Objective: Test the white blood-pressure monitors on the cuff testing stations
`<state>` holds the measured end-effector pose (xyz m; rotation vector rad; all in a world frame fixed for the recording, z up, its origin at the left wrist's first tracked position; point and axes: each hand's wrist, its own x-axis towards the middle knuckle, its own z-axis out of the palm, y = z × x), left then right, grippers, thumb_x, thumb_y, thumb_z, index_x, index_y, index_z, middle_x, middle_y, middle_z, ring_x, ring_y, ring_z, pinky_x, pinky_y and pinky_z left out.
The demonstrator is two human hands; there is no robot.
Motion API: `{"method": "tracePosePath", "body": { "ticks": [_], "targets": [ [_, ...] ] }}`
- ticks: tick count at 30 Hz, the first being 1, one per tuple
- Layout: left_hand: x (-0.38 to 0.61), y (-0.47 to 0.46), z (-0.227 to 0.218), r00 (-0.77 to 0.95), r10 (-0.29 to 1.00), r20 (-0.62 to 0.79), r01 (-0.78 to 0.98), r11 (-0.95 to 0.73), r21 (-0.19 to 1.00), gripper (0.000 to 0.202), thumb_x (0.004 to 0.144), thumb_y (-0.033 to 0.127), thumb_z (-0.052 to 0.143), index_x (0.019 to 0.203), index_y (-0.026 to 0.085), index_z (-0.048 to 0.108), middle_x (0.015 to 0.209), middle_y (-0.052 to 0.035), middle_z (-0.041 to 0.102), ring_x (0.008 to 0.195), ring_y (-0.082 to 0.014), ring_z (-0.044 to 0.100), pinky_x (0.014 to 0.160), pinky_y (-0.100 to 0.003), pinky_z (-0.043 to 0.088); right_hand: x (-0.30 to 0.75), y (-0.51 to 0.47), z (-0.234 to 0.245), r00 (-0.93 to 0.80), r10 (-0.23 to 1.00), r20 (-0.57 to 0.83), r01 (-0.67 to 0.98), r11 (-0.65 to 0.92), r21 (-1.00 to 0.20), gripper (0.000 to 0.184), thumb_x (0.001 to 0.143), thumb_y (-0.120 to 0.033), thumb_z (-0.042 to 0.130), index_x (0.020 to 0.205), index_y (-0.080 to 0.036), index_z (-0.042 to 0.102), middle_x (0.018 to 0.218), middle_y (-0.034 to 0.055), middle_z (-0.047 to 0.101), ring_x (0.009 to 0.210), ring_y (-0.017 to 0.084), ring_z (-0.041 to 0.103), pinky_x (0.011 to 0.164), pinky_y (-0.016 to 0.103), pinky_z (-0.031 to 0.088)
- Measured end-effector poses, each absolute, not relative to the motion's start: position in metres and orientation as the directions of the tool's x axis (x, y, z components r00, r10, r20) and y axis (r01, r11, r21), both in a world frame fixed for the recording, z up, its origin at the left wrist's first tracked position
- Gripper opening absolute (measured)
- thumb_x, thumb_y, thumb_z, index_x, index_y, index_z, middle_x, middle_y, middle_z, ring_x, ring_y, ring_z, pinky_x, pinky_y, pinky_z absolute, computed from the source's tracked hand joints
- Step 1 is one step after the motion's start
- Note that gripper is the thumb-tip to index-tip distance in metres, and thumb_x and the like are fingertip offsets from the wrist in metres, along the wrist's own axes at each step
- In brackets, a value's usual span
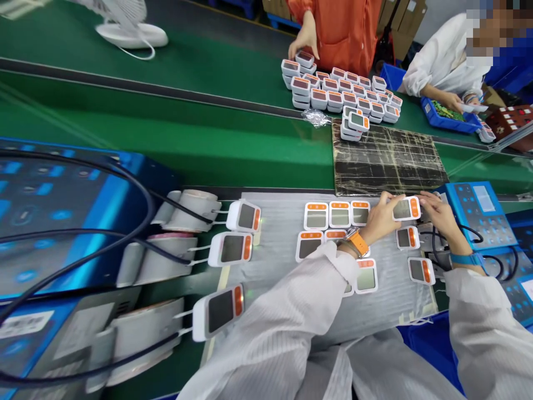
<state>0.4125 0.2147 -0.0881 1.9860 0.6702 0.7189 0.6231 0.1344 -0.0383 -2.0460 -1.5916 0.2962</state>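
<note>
My left hand (381,218) grips the left end of a small white monitor unit with a grey screen and orange strip (407,208). My right hand (439,215) is closed at that unit's right end, beside a black cable (435,244). Both hands hover over a grey ribbed mat (275,244). Two like units (408,237) (421,270) lie below the held one. Several more units (339,214) lie in rows to the left of my left hand. I wear white sleeves, an orange wristband on the left wrist and a blue one on the right.
Three cuffs with attached units (244,216) lie at the mat's left, near a blue machine (62,211). A blue tester (478,214) sits right of my hands. A dark board (387,158) and stacked units (341,91) lie on the green belt, where other people work.
</note>
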Motion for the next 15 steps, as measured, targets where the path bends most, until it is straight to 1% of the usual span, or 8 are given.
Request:
{"method": "tracePosePath", "body": {
  "ticks": [2,4,6,8,9,10,12,15],
  "targets": [
    [0.408,0.215,-0.089,0.660,0.710,0.247,0.140,-0.439,0.887,0.080,0.073,0.016,0.081,0.146,0.030,0.050,0.133,-0.0043,0.050,0.115,-0.0228,0.063,0.098,-0.036,0.058,0.607,0.130,-0.024,0.359,0.933,0.031,0.682,-0.240,-0.691,0.045,0.091,-0.058,0.059,0.109,-0.022,0.078,0.113,0.0086,0.078,0.117,0.031,0.068,0.105,0.051,0.051],
    [0.406,0.215,-0.091,0.650,0.708,0.274,0.093,-0.432,0.897,0.081,0.074,0.016,0.081,0.146,0.032,0.049,0.133,-0.0038,0.050,0.118,-0.0233,0.062,0.099,-0.038,0.058,0.594,0.130,-0.010,0.353,0.927,-0.123,0.579,-0.320,-0.750,0.049,0.079,-0.062,0.073,0.102,-0.020,0.079,0.097,0.0065,0.079,0.098,0.029,0.073,0.091,0.042,0.059],
    [0.406,0.214,-0.091,0.640,0.714,0.285,0.057,-0.414,0.908,0.084,0.076,0.018,0.080,0.150,0.034,0.043,0.136,-0.0047,0.049,0.121,-0.0239,0.060,0.099,-0.038,0.058,0.587,0.138,0.003,0.359,0.901,-0.243,0.510,-0.408,-0.757,0.042,0.068,-0.055,0.084,0.086,-0.018,0.079,0.080,0.0042,0.077,0.081,0.025,0.073,0.078,0.036,0.061],
    [0.405,0.211,-0.090,0.616,0.749,0.244,0.089,-0.374,0.923,0.088,0.078,0.022,0.080,0.154,0.031,0.035,0.143,-0.0080,0.044,0.124,-0.0256,0.059,0.099,-0.039,0.058,0.587,0.156,0.014,0.443,0.832,-0.334,0.393,-0.515,-0.762,0.029,0.064,-0.041,0.089,0.074,-0.017,0.075,0.072,0.0042,0.075,0.070,0.022,0.071,0.069,0.033,0.062],
    [0.405,0.209,-0.090,0.601,0.773,0.203,0.141,-0.353,0.925,0.087,0.080,0.025,0.080,0.154,0.028,0.033,0.145,-0.0105,0.043,0.125,-0.0267,0.058,0.099,-0.040,0.058,0.589,0.170,0.018,0.495,0.784,-0.374,0.312,-0.562,-0.766,0.023,0.065,-0.033,0.088,0.073,-0.016,0.074,0.071,0.0053,0.074,0.067,0.022,0.071,0.067,0.033,0.062],
    [0.404,0.207,-0.089,0.590,0.792,0.157,0.211,-0.339,0.917,0.083,0.083,0.027,0.078,0.153,0.023,0.033,0.145,-0.0129,0.042,0.125,-0.0277,0.058,0.099,-0.042,0.057,0.591,0.186,0.021,0.541,0.733,-0.412,0.224,-0.598,-0.769,0.019,0.066,-0.026,0.087,0.074,-0.016,0.072,0.071,0.0069,0.074,0.066,0.022,0.072,0.064,0.034,0.063],
    [0.401,0.202,-0.089,0.613,0.786,0.080,0.357,-0.367,0.859,0.064,0.088,0.026,0.072,0.144,0.016,0.043,0.140,-0.0154,0.046,0.121,-0.0287,0.058,0.100,-0.043,0.055,0.597,0.228,0.023,0.590,0.660,-0.465,0.072,-0.616,-0.784,0.015,0.072,-0.017,0.081,0.081,-0.014,0.070,0.073,0.0100,0.075,0.064,0.023,0.073,0.060,0.036,0.064],
    [0.397,0.199,-0.091,0.732,0.680,0.044,0.443,-0.524,0.727,0.032,0.092,0.018,0.060,0.123,0.014,0.057,0.127,-0.0139,0.053,0.114,-0.0270,0.059,0.098,-0.043,0.054,0.603,0.303,0.016,0.634,0.633,-0.444,-0.054,-0.537,-0.842,0.008,0.086,-0.013,0.069,0.092,-0.012,0.065,0.077,0.0094,0.073,0.064,0.020,0.072,0.060,0.032,0.064]
  ]
}}
